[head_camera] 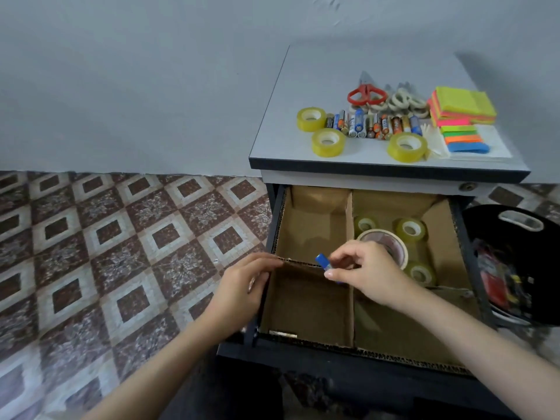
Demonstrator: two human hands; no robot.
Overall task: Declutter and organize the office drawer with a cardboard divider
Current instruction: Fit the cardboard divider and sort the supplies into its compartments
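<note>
The open drawer (472, 268) holds a cardboard divider (350, 225) that splits it into several compartments. My right hand (368, 268) pinches a small blue object (323, 262) over the middle cross wall. My left hand (242, 283) grips the divider's left wall near that cross wall. In the back right compartment lie a large tape roll (391, 242) and three small yellow tape rolls (410, 230). The left compartments look bare.
On the cabinet top (278, 140) lie three yellow tape rolls (328, 142), a row of batteries (372, 125), red scissors (366, 93), white rings, and bright sticky notes (463, 106). A black bag (515, 262) with items sits right of the drawer. Tiled floor lies left.
</note>
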